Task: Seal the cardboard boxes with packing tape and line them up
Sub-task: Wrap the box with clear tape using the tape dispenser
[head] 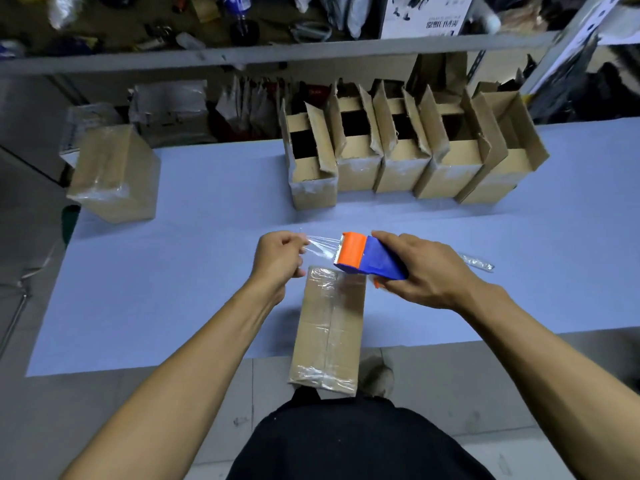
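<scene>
A closed cardboard box (329,327) lies lengthwise at the table's near edge, overhanging it, with clear tape on both ends. Just above its far end my right hand (426,271) grips a blue and orange tape dispenser (367,259). My left hand (277,259) pinches the free end of the clear tape (320,247), stretched out from the dispenser. Several open boxes (408,150) stand in a row at the table's far side. A taped box (114,178) sits at the far left corner.
The table (173,289) has a light blue top. A crumpled strip of clear tape (476,263) lies to the right of my right hand. Shelves with clutter and bags rise behind the table. Grey floor and my shoe show below the near edge.
</scene>
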{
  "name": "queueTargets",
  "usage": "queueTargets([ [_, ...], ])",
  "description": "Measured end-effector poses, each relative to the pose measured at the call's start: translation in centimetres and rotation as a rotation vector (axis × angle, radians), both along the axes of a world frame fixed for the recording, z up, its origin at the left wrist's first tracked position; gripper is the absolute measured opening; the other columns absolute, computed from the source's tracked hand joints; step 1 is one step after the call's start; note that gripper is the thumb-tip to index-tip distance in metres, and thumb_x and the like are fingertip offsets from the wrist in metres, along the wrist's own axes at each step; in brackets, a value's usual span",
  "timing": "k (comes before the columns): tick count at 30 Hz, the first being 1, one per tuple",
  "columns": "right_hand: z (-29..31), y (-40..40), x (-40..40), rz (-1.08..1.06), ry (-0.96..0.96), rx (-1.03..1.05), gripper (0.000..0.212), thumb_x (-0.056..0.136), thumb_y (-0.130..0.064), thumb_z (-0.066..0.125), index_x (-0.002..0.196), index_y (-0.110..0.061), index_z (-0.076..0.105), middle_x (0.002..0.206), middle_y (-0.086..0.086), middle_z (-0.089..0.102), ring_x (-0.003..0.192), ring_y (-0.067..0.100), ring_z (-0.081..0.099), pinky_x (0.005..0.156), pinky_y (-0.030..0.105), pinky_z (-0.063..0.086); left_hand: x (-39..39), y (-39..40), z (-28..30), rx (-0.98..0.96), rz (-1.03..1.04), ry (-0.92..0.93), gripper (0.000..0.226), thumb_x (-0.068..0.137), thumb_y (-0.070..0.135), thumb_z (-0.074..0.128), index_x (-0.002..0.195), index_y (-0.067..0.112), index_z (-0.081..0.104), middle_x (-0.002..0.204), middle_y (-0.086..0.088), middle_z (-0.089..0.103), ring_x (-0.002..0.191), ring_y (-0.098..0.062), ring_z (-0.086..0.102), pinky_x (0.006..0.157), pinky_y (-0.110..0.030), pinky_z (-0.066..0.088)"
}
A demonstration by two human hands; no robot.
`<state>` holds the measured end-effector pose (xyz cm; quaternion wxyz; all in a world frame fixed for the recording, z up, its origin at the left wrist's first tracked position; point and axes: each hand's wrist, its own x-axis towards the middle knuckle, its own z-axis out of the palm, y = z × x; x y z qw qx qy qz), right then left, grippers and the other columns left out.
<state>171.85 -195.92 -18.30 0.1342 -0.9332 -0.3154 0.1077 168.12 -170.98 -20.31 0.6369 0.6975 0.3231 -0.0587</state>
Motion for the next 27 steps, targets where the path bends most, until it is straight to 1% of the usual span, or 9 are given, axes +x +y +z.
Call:
queueTargets([
  [2,-0.4,-0.9,-0.1,0.000,-0.010,-0.029,0.064,0.083,-0.051,0.065,0.140,-0.036,0.040,0.114,-0.006,0.061,0.095,0.026,0.061,0.071,0.034,0.046,-0.7,1.0,-0.6,0.012,0.012,0.020,0.022,0.097,0.016,0.057,0.079,0.010,0.067,0.075,-0.003,0.054,0.046,-0.012,0.037,0.047,-0.025,0.042],
  [5,-1.2,-1.2,-0.1,0.000,-0.017,-0.061,0.054,0.080,-0.049,0.065,0.129,-0.034,0.047,0.107,-0.006,0.062,0.090,0.026,0.062,0.065,0.032,0.041,-1.5,0.9,-1.2,0.034,-0.021,0.064,0.022,0.099,0.014,0.052,0.082,0.011,0.065,0.077,-0.001,0.053,0.048,-0.014,0.038,0.049,-0.025,0.042],
  [10,-2.1,-1.8,-0.2,0.010,0.004,-0.056,0.046,0.080,-0.048,0.065,0.118,-0.030,0.048,0.105,-0.007,0.063,0.088,0.024,0.062,0.062,0.031,0.037,-2.6,0.1,-2.5,0.078,-0.022,0.070,0.022,0.099,0.019,0.053,0.085,0.012,0.067,0.078,-0.002,0.056,0.050,-0.015,0.039,0.052,-0.027,0.041],
  [14,-2.3,-1.8,-0.2,0.019,0.016,-0.018,0.043,0.080,-0.048,0.064,0.115,-0.031,0.047,0.103,-0.009,0.062,0.086,0.021,0.061,0.061,0.030,0.039,-2.9,0.1,-3.1,0.106,0.002,0.064,0.021,0.098,0.021,0.054,0.086,0.010,0.068,0.077,0.000,0.056,0.050,-0.015,0.039,0.053,-0.028,0.041],
  [17,-2.5,-1.7,-0.1,0.028,0.017,-0.006,0.043,0.079,-0.050,0.063,0.115,-0.031,0.047,0.101,-0.009,0.062,0.084,0.020,0.060,0.063,0.031,0.044,-2.8,0.5,-3.7,0.147,0.003,0.069,0.022,0.098,0.022,0.053,0.087,0.011,0.069,0.076,0.000,0.057,0.052,-0.014,0.041,0.052,-0.027,0.042],
  [19,-2.9,-1.5,-0.3,0.026,0.022,-0.015,0.043,0.080,-0.050,0.063,0.115,-0.030,0.048,0.101,-0.009,0.061,0.083,0.020,0.060,0.063,0.031,0.043,-2.6,0.4,-4.4,0.193,-0.007,0.074,0.022,0.098,0.022,0.053,0.086,0.012,0.069,0.075,0.001,0.058,0.055,-0.014,0.044,0.052,-0.027,0.043],
  [22,-3.4,-1.4,-0.4,0.010,0.038,-0.020,0.043,0.081,-0.049,0.063,0.116,-0.030,0.047,0.102,-0.008,0.061,0.082,0.021,0.059,0.062,0.029,0.039,-2.5,-0.1,-5.6,0.273,-0.017,0.066,0.023,0.098,0.023,0.052,0.084,0.015,0.068,0.074,0.005,0.060,0.063,-0.015,0.051,0.063,-0.032,0.051],
  [24,-3.6,-1.7,-0.4,-0.012,0.043,-0.024,0.043,0.081,-0.050,0.063,0.116,-0.030,0.047,0.103,-0.008,0.060,0.084,0.021,0.059,0.062,0.029,0.038,-2.4,-0.5,-6.3,0.286,-0.002,0.059,0.024,0.098,0.024,0.052,0.084,0.015,0.068,0.074,0.007,0.061,0.065,-0.015,0.053,0.070,-0.035,0.052],
  [27,-3.8,-1.9,-0.7,-0.047,0.055,-0.023,0.043,0.081,-0.051,0.061,0.115,-0.031,0.046,0.103,-0.009,0.060,0.085,0.021,0.059,0.064,0.031,0.040,-2.1,-1.5,-6.7,0.290,0.022,0.018,0.025,0.097,0.023,0.055,0.078,0.013,0.067,0.073,0.006,0.063,0.069,-0.015,0.055,0.067,-0.029,0.047],
])
